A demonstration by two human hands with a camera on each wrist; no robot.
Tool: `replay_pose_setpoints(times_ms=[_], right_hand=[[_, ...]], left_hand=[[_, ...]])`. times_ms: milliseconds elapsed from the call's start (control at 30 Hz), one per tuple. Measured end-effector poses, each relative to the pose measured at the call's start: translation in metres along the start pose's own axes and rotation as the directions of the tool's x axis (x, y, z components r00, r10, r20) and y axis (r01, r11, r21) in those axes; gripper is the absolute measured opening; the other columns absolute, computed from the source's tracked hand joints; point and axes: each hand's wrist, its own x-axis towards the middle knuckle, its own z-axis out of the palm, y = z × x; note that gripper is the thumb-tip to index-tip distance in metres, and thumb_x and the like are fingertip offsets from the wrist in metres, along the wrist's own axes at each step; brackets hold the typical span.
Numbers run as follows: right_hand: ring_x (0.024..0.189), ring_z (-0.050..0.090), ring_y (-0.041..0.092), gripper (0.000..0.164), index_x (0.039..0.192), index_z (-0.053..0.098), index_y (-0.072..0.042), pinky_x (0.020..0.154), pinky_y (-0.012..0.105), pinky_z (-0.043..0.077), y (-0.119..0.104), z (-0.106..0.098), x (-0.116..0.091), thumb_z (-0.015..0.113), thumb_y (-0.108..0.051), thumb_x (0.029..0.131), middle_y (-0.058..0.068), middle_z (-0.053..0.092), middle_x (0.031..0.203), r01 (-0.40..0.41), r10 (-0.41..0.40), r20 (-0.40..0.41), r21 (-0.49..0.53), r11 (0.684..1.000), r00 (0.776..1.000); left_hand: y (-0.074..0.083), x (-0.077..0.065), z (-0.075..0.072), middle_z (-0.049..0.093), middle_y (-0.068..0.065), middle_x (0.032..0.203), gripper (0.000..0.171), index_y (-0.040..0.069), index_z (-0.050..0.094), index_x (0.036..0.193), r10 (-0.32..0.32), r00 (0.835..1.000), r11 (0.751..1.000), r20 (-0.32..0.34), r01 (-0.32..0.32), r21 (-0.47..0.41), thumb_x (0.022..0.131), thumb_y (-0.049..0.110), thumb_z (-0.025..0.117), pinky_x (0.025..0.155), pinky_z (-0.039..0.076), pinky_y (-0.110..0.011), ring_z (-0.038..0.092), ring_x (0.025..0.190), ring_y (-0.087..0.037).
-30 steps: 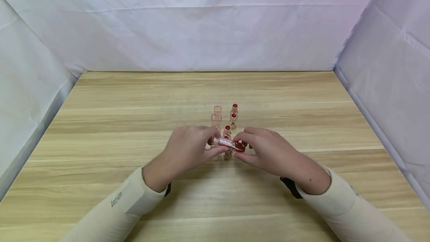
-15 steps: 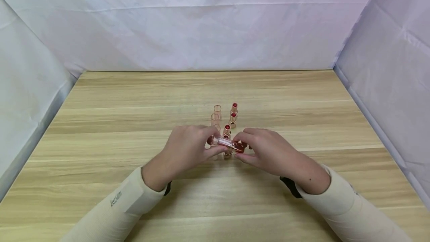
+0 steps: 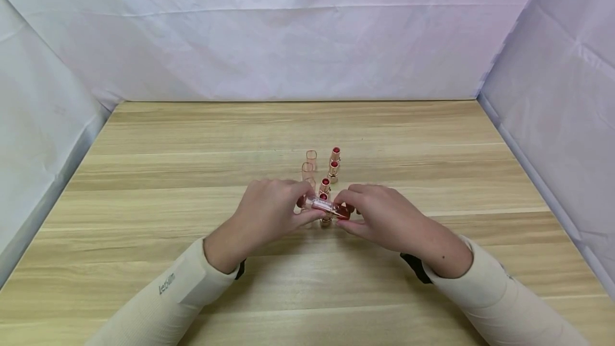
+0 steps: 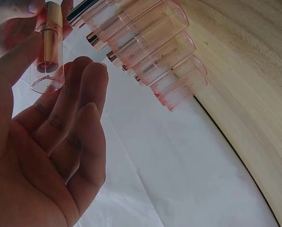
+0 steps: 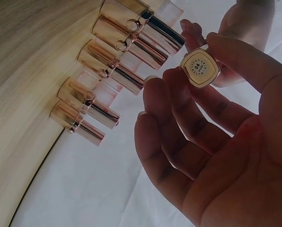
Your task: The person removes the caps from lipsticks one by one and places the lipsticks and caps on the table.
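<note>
Both hands hold one lipstick (image 3: 322, 205) sideways, over the row of uncapped lipsticks (image 3: 333, 171). My left hand (image 3: 269, 207) pinches its clear pink cap (image 4: 47, 86) between thumb and finger. The cap sits around the gold inner tube (image 4: 48, 47), and the other left fingers are loosely bent. On the right side, my right hand (image 3: 384, 215) pinches the lipstick's base (image 5: 199, 69), whose labelled bottom faces the right wrist camera. Red tips show on several uncapped lipsticks standing upright. To their left, clear caps (image 3: 311, 158) stand in a second row, partly hidden by the left hand.
A wood-grain table (image 3: 192, 138) carries both rows, which run away from the person near its middle. White cloth (image 3: 307, 41) hangs behind the table and along both sides.
</note>
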Motion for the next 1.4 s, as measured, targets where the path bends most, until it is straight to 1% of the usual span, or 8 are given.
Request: replay_pose_setpoints(times_ms=[167, 300, 400, 600, 767, 1067, 1233, 1400], right_hand=[[0.072, 0.057, 0.006, 0.022, 0.103, 0.071, -0.020, 0.064, 0.025, 0.047, -0.0004, -0.0004, 0.0002, 0.082, -0.025, 0.084, -0.009, 0.068, 0.091, -0.003, 0.003, 0.007, -0.007, 1.000, 1.000], [0.071, 0.056, 0.004, 0.022, 0.102, 0.071, -0.020, 0.064, 0.025, 0.047, -0.0006, -0.0008, 0.0001, 0.082, -0.025, 0.084, -0.009, 0.067, 0.090, -0.001, 0.001, 0.011, -0.013, 1.000, 1.000], [0.071, 0.057, 0.005, 0.022, 0.102, 0.071, -0.020, 0.064, 0.025, 0.047, -0.0006, -0.0008, 0.0000, 0.082, -0.025, 0.084, -0.009, 0.067, 0.089, 0.002, -0.002, 0.010, -0.015, 1.000, 1.000], [0.071, 0.059, 0.007, 0.020, 0.100, 0.072, -0.019, 0.064, 0.024, 0.047, -0.0014, -0.0001, 0.0000, 0.082, -0.026, 0.083, -0.009, 0.068, 0.088, -0.003, 0.003, 0.014, -0.011, 1.000, 1.000], [0.071, 0.060, 0.007, 0.019, 0.099, 0.071, -0.019, 0.064, 0.025, 0.049, -0.0026, 0.0004, -0.0005, 0.082, -0.026, 0.084, -0.009, 0.067, 0.087, -0.001, 0.001, 0.014, -0.012, 1.000, 1.000], [0.072, 0.062, 0.007, 0.016, 0.097, 0.071, -0.019, 0.065, 0.025, 0.050, -0.0033, 0.0013, -0.0012, 0.080, -0.025, 0.085, -0.011, 0.066, 0.085, 0.014, -0.014, 0.007, -0.007, 1.000, 1.000], [0.072, 0.062, 0.007, 0.018, 0.099, 0.071, -0.018, 0.066, 0.025, 0.050, -0.0037, 0.0016, -0.0010, 0.080, -0.025, 0.085, -0.011, 0.066, 0.085, 0.018, -0.018, 0.003, -0.010, 1.000, 1.000], [0.068, 0.056, 0.003, 0.016, 0.096, 0.071, -0.018, 0.063, 0.023, 0.047, -0.0042, 0.0012, -0.0012, 0.080, -0.025, 0.085, -0.011, 0.065, 0.083, 0.018, -0.018, 0.006, -0.019, 1.000, 1.000]], left_hand=[[-0.0004, -0.0002, 0.0001, 0.057, 0.014, 0.061, 0.035, 0.022, 0.069, 0.083, 0.018, 1.000, 1.000, -0.009, -0.018, 0.004, 0.078, 0.055, 0.080, 0.042, 0.026, -0.019, 0.039, 0.048, -0.001], [-0.0007, -0.0008, 0.0005, 0.061, 0.013, 0.062, 0.035, 0.022, 0.069, 0.082, 0.031, 0.999, 1.000, -0.018, -0.031, -0.006, 0.078, 0.054, 0.080, 0.042, 0.027, -0.019, 0.039, 0.048, -0.001], [-0.0008, -0.0009, 0.0006, 0.062, 0.013, 0.063, 0.034, 0.022, 0.069, 0.082, 0.033, 0.999, 0.999, -0.017, -0.033, -0.011, 0.079, 0.054, 0.080, 0.042, 0.027, -0.018, 0.039, 0.048, 0.000], [-0.0004, -0.0008, 0.0008, 0.055, 0.016, 0.060, 0.036, 0.022, 0.065, 0.078, 0.026, 1.000, 1.000, -0.010, -0.026, -0.005, 0.078, 0.055, 0.080, 0.042, 0.025, -0.019, 0.038, 0.047, -0.001], [-0.0005, -0.0014, 0.0007, 0.055, 0.016, 0.060, 0.037, 0.022, 0.064, 0.077, 0.027, 1.000, 1.000, -0.014, -0.027, 0.000, 0.077, 0.055, 0.080, 0.043, 0.025, -0.019, 0.037, 0.047, -0.001], [0.0003, -0.0001, 0.0002, 0.053, 0.015, 0.059, 0.037, 0.022, 0.063, 0.077, 0.010, 0.999, 1.000, 0.035, -0.010, -0.008, 0.078, 0.056, 0.079, 0.043, 0.026, -0.021, 0.038, 0.048, -0.003], [0.0006, -0.0005, 0.0000, 0.053, 0.015, 0.059, 0.038, 0.022, 0.064, 0.077, 0.003, 0.999, 1.000, 0.035, -0.003, -0.005, 0.078, 0.056, 0.079, 0.043, 0.026, -0.021, 0.039, 0.048, -0.004], [0.0014, -0.0005, -0.0008, 0.054, 0.015, 0.059, 0.037, 0.022, 0.065, 0.079, 0.003, 0.999, 1.000, 0.049, -0.003, -0.007, 0.079, 0.056, 0.078, 0.043, 0.026, -0.021, 0.039, 0.048, -0.004]])
